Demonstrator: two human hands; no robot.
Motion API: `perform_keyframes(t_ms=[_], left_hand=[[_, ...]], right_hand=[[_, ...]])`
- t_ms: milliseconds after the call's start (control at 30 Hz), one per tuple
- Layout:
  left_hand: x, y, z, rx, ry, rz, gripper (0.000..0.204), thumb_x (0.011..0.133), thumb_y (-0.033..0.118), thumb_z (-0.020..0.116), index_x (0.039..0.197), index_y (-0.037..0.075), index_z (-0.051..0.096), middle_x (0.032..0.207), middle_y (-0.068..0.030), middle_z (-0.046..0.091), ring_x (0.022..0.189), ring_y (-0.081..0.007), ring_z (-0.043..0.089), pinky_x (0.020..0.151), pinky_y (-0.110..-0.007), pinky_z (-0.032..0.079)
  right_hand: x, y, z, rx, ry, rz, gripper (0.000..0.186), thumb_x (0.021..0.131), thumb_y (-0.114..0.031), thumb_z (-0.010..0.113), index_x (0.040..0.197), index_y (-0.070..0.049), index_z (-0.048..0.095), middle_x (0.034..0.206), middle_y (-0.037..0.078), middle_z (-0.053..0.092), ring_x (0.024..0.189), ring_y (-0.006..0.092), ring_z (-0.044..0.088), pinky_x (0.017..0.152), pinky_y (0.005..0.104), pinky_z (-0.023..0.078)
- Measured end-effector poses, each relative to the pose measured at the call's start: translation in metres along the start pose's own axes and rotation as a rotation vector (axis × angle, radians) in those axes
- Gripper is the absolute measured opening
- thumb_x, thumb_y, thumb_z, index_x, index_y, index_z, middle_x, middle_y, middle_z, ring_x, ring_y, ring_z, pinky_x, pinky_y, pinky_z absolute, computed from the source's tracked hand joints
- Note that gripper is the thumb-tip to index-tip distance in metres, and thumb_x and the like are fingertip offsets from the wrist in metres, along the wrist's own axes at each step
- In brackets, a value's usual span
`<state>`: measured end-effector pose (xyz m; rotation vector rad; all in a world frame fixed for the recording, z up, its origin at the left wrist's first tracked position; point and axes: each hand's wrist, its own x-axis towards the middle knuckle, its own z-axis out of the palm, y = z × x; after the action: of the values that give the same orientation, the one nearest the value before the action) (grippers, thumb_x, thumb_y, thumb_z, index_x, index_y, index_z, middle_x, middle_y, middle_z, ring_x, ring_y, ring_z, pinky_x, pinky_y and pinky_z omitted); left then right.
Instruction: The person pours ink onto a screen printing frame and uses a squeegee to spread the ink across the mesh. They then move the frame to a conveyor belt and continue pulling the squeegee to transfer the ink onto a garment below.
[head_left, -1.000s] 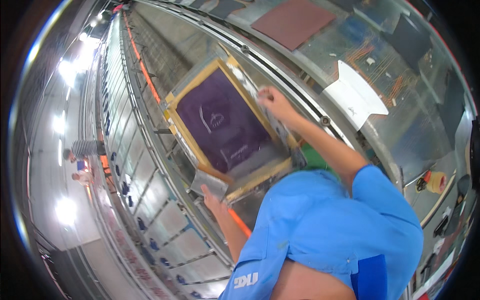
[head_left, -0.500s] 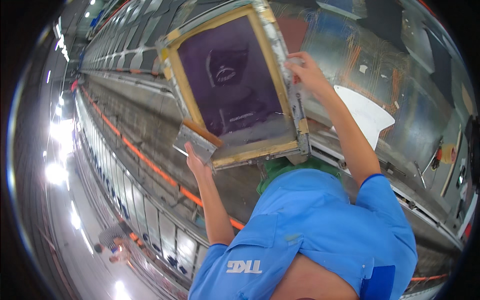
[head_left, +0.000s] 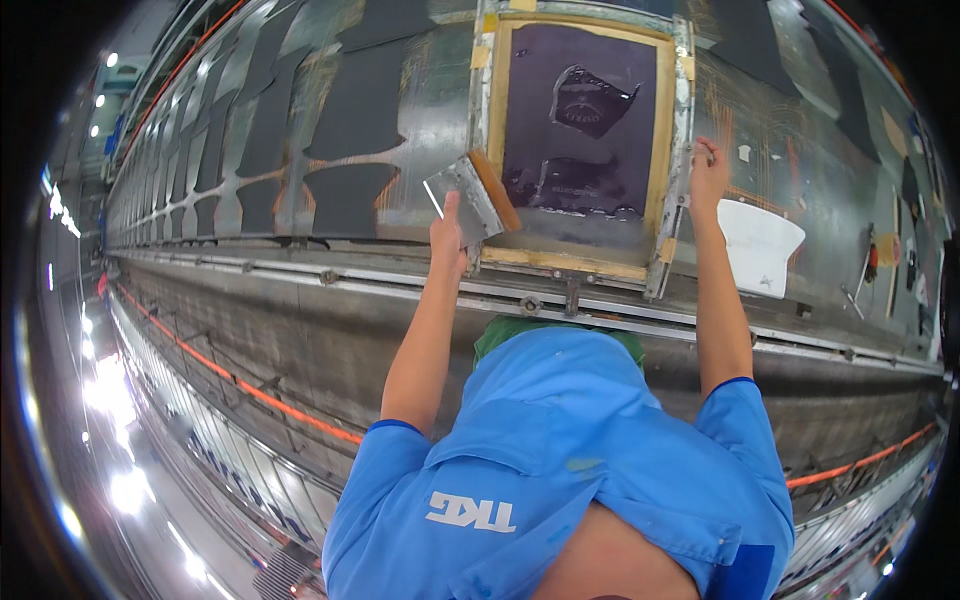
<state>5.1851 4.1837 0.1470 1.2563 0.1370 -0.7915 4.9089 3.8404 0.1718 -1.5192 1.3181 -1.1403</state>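
A screen-printing frame (head_left: 660, 130) with a pale wooden inner border lies on the long table in front of me. Dark purple mesh (head_left: 600, 155) fills it, with wet, glossy ink patches on the surface. My left hand (head_left: 449, 240) is closed round a squeegee (head_left: 478, 198), which has a metal holder and a brown-orange blade. The squeegee is tilted at the frame's lower left side, its blade over the left rail. At the right rail, my right hand (head_left: 708, 178) has its fingers curled against the frame's edge; its fingertips are partly hidden.
Dark grey cut panels (head_left: 355, 110) lie in rows on the table to the left. A white curved sheet (head_left: 760, 248) is right of my right forearm, with small tools (head_left: 870, 258) farther right. A metal rail (head_left: 400, 285) edges the table between me and the frame.
The frame has gone from tilted and turned near me to lying square on the table. Both hands have moved with it, the left still holding the squeegee. My view has turned.
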Motion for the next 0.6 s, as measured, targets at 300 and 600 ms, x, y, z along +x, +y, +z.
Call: perform_keyframes(t_ms=[300,600], left_hand=[[-0.002,0.029,-0.021,0.111,-0.004,-0.011,0.056,0.097,0.043,0.064,0.126,-0.005,0.057,0.115,-0.0090,0.065,0.102,-0.0184,0.064,0.090,-0.035,0.051],[-0.046,0.067,-0.031,0.685,-0.101,0.370,0.032,0.089,0.015,0.072,0.113,0.000,0.058,0.099,-0.0074,0.066,0.083,-0.0166,0.062,0.074,-0.032,0.050]], right_hand=[[-0.030,-0.030,0.016,-0.156,0.047,0.009,0.022,0.093,-0.025,0.063,0.110,-0.013,0.071,0.065,0.003,0.056,0.061,0.0138,0.052,0.060,0.0328,0.042],[-0.044,-0.053,0.040,-0.189,0.037,0.030,0.025,0.093,-0.029,0.062,0.113,-0.016,0.069,0.074,0.013,0.066,0.070,0.0280,0.064,0.071,0.0414,0.049]])
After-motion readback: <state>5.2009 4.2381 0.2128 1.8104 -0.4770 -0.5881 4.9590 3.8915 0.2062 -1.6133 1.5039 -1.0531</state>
